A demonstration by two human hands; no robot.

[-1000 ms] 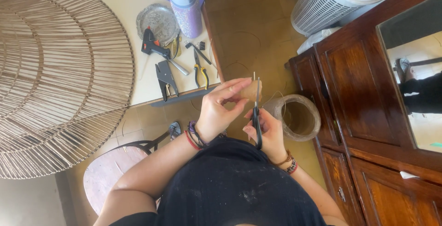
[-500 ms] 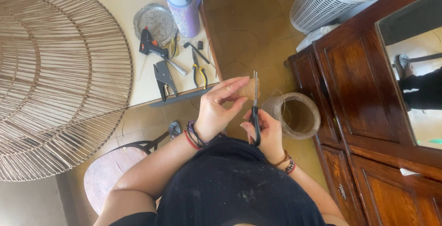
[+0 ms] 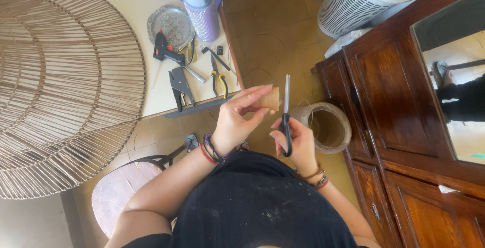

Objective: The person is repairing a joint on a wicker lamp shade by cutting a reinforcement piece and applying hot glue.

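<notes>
Scissors [image 3: 286,111] — one pair, upright in right hand [image 3: 298,144]; left hand [image 3: 237,119] fingers gripping one brown cardboard piece [image 3: 272,99].

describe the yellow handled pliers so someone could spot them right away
Start at the cream table beside the big woven lampshade. Near its right edge, below the purple bottle, lie the pliers. Only they have yellow grips; the neighbouring tools are black or grey.

The cream tabletop [image 3: 126,5] carries a big woven shade [image 3: 55,81] at left, with a silver plate [image 3: 171,24], purple bottle [image 3: 202,8], pliers [image 3: 218,78] and stapler [image 3: 181,86] to its right.
</notes>
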